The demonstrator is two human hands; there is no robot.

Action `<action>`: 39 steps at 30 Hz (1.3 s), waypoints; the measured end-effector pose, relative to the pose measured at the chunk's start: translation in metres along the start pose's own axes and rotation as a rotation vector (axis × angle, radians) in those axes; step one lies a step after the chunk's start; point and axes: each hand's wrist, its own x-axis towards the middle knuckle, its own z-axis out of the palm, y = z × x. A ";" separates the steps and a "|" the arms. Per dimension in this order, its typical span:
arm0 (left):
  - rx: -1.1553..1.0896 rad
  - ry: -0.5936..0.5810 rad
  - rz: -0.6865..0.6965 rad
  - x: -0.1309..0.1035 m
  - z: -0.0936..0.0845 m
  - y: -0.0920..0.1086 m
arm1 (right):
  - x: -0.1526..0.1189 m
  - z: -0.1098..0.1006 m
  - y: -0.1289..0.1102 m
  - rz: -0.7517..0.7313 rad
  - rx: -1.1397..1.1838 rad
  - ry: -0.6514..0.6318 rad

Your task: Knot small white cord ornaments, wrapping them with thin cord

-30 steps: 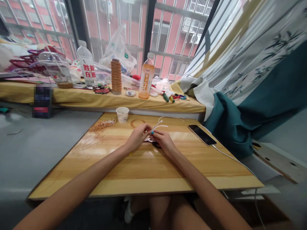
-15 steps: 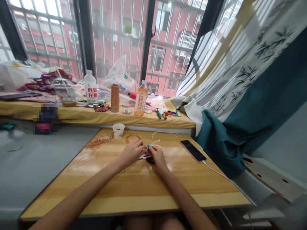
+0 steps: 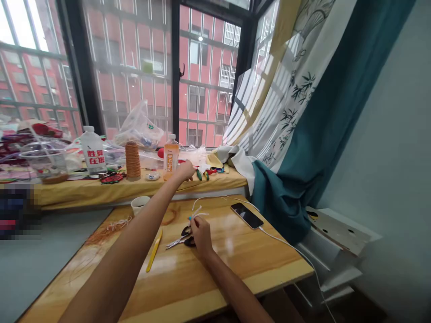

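Right grip (image 3: 202,234) is pinched on white strands (image 3: 204,214), which I see just over the tabletop (image 3: 256,253), beside the black-handled scissors (image 3: 178,241). My left grip (image 3: 186,171) is out at the far sill (image 3: 90,193), just right of the orange bottle (image 3: 170,165); I can't tell whether it's closed on anything.

Clear bottle (image 3: 93,157): red Chinese characters read 胜算在, the fourth blurred.
Orange drink bottle (image 3: 171,158): vertical lettering runs down its front, too small to read.
Plastic bag (image 3: 136,128): bears a green clover-like emblem (image 3: 151,127).
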 end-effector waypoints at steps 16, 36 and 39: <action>0.334 0.266 0.159 -0.189 0.089 -0.063 | 0.009 0.014 0.002 0.258 0.374 -0.232; -0.562 0.227 -0.267 -0.180 0.077 -0.083 | 0.018 0.046 0.006 0.252 0.600 -0.279; -0.592 0.246 -0.243 -0.179 0.078 -0.084 | 0.020 0.046 0.009 0.267 0.610 -0.254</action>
